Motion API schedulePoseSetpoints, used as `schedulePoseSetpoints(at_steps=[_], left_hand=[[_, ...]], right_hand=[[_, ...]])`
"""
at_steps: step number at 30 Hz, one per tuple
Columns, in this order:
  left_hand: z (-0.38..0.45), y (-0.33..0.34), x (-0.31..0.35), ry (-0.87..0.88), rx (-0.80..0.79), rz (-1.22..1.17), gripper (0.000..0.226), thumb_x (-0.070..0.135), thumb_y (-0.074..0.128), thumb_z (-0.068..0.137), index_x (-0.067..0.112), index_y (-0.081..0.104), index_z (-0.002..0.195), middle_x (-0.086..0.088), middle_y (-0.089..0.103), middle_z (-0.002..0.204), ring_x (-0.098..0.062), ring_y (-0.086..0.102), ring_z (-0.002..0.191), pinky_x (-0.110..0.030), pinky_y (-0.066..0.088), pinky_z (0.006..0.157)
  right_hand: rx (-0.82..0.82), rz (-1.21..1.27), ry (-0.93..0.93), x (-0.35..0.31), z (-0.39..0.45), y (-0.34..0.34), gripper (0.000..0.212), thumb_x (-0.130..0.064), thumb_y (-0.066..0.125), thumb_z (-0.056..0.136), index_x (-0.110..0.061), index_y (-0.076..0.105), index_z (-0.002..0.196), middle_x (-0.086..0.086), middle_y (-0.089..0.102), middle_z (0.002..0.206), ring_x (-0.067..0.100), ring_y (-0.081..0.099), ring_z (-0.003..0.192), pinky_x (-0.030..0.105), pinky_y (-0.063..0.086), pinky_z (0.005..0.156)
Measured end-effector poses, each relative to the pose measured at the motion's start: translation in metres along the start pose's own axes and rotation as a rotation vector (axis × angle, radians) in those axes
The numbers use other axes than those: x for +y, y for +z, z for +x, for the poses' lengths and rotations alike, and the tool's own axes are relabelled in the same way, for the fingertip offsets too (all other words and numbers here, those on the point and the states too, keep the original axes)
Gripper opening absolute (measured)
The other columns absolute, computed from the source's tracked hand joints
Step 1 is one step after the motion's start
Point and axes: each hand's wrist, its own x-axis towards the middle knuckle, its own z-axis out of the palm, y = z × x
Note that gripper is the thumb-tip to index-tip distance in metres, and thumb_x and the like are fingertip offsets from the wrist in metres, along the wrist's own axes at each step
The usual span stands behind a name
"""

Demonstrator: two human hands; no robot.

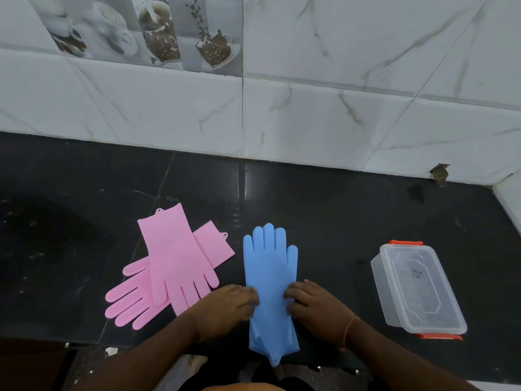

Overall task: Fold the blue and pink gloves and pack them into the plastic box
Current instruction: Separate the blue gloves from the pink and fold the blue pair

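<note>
A blue glove (270,266) lies flat on the black counter, fingers pointing away from me, its cuff hanging over the front edge. It looks like two blue gloves stacked, though I cannot tell for sure. My left hand (228,304) rests on its left edge and my right hand (313,301) on its right edge, fingertips pressing the glove at mid-length. Two pink gloves (174,263) lie crossed to the left, fingers toward me. The clear plastic box (394,303) with orange clips stands at the right, lidless and empty.
The black counter (324,215) meets a white marble-tiled wall (310,114) at the back and right. Its front edge runs just below my wrists. A dark round shadow covers the counter's left part.
</note>
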Motion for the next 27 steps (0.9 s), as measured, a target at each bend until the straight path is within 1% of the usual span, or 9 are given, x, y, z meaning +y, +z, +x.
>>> schedulePoseSetpoints(at_steps=[2,4,8,10,14,17,21,24,27], left_hand=[[-0.001,-0.001,0.002,-0.033,-0.041,-0.113,0.021,0.033,0.053,0.111,0.027,0.067,0.124,0.006,0.063,0.151,-0.012,0.048,0.151,-0.030,0.032,0.128],[0.000,-0.005,0.005,-0.192,-0.036,-0.247,0.031,0.043,0.043,0.110,0.031,0.064,0.130,0.011,0.064,0.147,-0.004,0.053,0.142,-0.022,0.029,0.125],[0.021,-0.020,0.008,-0.638,0.103,-0.599,0.018,0.043,0.041,0.114,0.032,0.055,0.119,0.009,0.072,0.106,-0.005,0.069,0.093,-0.031,0.058,0.085],[0.044,-0.024,0.006,-0.836,0.249,-0.643,0.016,0.034,0.045,0.116,0.027,0.057,0.109,0.007,0.069,0.095,-0.009,0.068,0.085,-0.029,0.056,0.074],[0.074,-0.019,-0.001,-1.076,0.272,-0.676,0.019,0.026,0.053,0.113,0.016,0.065,0.101,0.004,0.067,0.088,-0.010,0.063,0.080,-0.019,0.041,0.063],[0.075,-0.019,-0.003,-1.111,0.277,-0.657,0.018,0.026,0.059,0.107,0.016,0.067,0.095,0.003,0.070,0.084,-0.007,0.063,0.075,-0.021,0.042,0.061],[0.069,-0.018,-0.001,-1.069,0.247,-0.591,0.017,0.031,0.060,0.108,0.020,0.066,0.097,0.004,0.069,0.086,-0.009,0.064,0.079,-0.026,0.051,0.070],[0.063,-0.014,0.003,-1.053,0.293,-0.572,0.012,0.035,0.062,0.108,0.026,0.058,0.102,0.008,0.065,0.087,-0.007,0.062,0.078,-0.023,0.042,0.065],[0.057,-0.009,0.005,-1.000,0.342,-0.554,0.014,0.043,0.062,0.107,0.032,0.053,0.108,0.013,0.062,0.093,-0.006,0.062,0.081,-0.021,0.046,0.069]], right_hand=[[-0.067,0.136,0.071,-0.006,-0.003,-0.001,0.015,-0.029,0.056,0.104,-0.026,0.066,0.115,-0.002,0.064,0.140,0.016,0.053,0.139,0.038,0.036,0.122],[-0.078,0.341,0.265,-0.010,-0.002,-0.008,0.020,-0.031,0.053,0.103,-0.029,0.063,0.121,-0.007,0.067,0.133,0.009,0.060,0.127,0.029,0.040,0.118],[0.110,0.670,0.660,-0.008,0.026,-0.022,0.011,-0.042,0.052,0.101,-0.035,0.059,0.106,-0.011,0.072,0.094,0.005,0.069,0.084,0.031,0.058,0.079],[0.183,0.703,0.889,-0.002,0.046,-0.019,0.016,-0.036,0.054,0.105,-0.026,0.059,0.094,-0.004,0.068,0.082,0.010,0.066,0.073,0.040,0.058,0.075],[0.168,0.696,1.142,0.006,0.071,-0.007,0.020,-0.030,0.062,0.100,-0.017,0.066,0.085,-0.003,0.067,0.076,0.018,0.067,0.075,0.042,0.059,0.079],[0.175,0.728,1.234,0.006,0.077,-0.004,0.020,-0.031,0.063,0.094,-0.018,0.069,0.080,-0.001,0.069,0.074,0.017,0.068,0.072,0.036,0.060,0.071],[0.238,0.753,1.302,-0.004,0.075,-0.002,0.012,-0.034,0.065,0.088,-0.025,0.066,0.081,-0.007,0.069,0.077,0.005,0.063,0.071,0.023,0.043,0.058],[0.338,0.806,1.328,-0.017,0.072,-0.001,0.008,-0.032,0.068,0.088,-0.027,0.062,0.090,-0.007,0.069,0.077,0.005,0.064,0.071,0.022,0.043,0.058],[0.482,0.870,1.329,-0.029,0.065,0.002,0.016,-0.033,0.072,0.089,-0.030,0.058,0.096,-0.003,0.069,0.082,0.011,0.067,0.075,0.026,0.048,0.063]])
